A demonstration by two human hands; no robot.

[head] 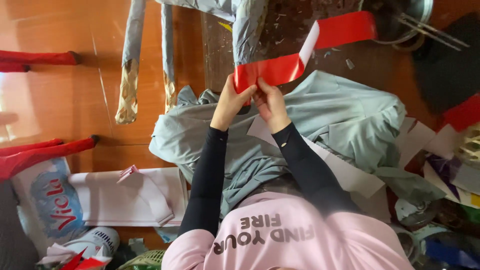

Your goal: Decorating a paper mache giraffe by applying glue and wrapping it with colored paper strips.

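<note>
Red chair legs [37,57] show at the left edge of the wooden floor [65,100], and below them lies a flat white bag [125,197]. Moving right, I see my left hand [231,102] and right hand [270,102] raised side by side, both closed in a pinch on the near end of a glossy red strip [300,55]. The strip runs up and to the right, with a white underside showing where it twists. Beneath my hands a grey-green cloth [340,115] is spread over my lap. Paper scraps [450,165] lie along the right edge. I judge the step to be working the strip's end; next calls for steady fingertip grip.
</note>
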